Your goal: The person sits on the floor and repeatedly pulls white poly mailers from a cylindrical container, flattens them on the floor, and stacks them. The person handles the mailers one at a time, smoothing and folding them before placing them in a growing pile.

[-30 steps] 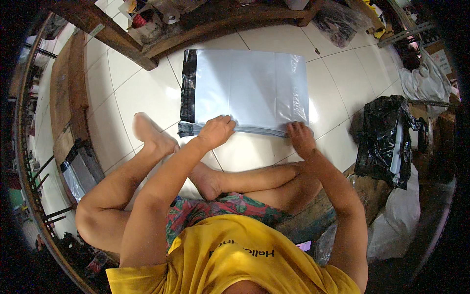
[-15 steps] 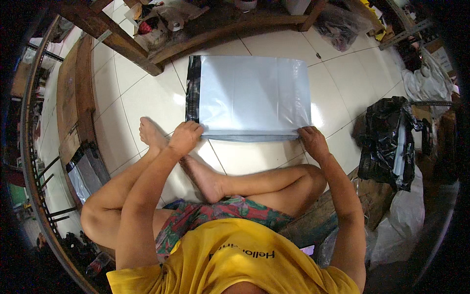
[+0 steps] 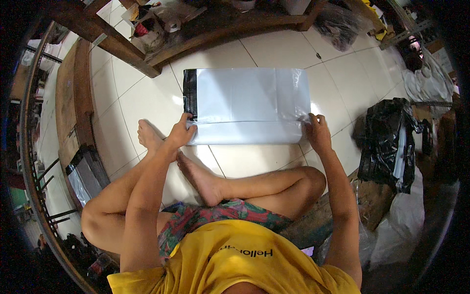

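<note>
A white plastic mailer bag point(image 3: 245, 95) with a black strip down its left side lies flat on the tiled floor in front of me. Along its near edge a broad band point(image 3: 245, 133) is folded up over the rest. At the left end of that fold, my left hand point(image 3: 181, 133) is closed on the bag's edge, thumb and fingers pinching it. My right hand point(image 3: 318, 133) grips the opposite end of the fold, its fingertips bent over the edge.
Wooden shelf legs and a beam point(image 3: 230, 30) cross the far side. A wooden board point(image 3: 73, 93) lies at left, with another grey and white plastic packet point(image 3: 88, 174) beside it. Black plastic bags point(image 3: 387, 144) are heaped at right. My crossed legs point(image 3: 259, 181) are on the near side.
The near edge has been turned over into a wider white band. The bag's far edge has come closer to me. Both hands have shifted slightly outward along the bag's ends.
</note>
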A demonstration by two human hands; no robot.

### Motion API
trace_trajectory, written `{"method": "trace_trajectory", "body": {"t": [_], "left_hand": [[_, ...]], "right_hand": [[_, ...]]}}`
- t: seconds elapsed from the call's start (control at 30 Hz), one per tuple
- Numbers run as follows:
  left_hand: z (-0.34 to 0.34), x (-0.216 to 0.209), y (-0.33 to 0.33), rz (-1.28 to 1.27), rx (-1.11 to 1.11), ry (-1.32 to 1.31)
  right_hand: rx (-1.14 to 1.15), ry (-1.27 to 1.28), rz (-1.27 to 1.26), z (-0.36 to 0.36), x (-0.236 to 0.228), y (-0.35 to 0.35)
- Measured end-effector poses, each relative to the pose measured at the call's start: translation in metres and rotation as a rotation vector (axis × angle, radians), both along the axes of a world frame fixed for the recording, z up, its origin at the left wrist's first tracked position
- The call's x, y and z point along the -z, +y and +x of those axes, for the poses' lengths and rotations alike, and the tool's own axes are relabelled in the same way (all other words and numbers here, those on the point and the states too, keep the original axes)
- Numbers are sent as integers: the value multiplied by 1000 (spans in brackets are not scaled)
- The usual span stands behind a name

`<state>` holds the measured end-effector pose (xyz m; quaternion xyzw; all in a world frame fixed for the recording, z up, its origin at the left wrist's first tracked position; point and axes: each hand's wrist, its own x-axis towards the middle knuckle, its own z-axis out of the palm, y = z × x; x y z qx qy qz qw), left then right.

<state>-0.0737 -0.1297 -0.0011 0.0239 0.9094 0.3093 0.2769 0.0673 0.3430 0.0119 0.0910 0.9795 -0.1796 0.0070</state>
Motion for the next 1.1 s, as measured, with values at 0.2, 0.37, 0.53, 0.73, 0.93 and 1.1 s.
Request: {"method": "trace_trajectory", "body": {"t": [0.2, 0.37, 0.53, 0.73, 0.93, 1.1], "left_hand": [[17, 13, 10, -153, -98, 281], [33, -25, -1, -321, 748, 680], [6, -13, -6, -226, 651, 466], [-38, -28, -18, 238, 129, -305], [2, 10, 0, -127, -74, 478], [28, -32, 43, -41, 802, 857]], "right_hand": [[-582, -65, 518, 22, 3, -20], [-479, 15, 415, 12, 31, -17], [-460, -46, 182, -4, 22, 10], [-28, -398, -591, -35, -11, 50], [234, -202, -212, -15, 7, 18], [-243, 170, 220, -8, -5, -2]]}}
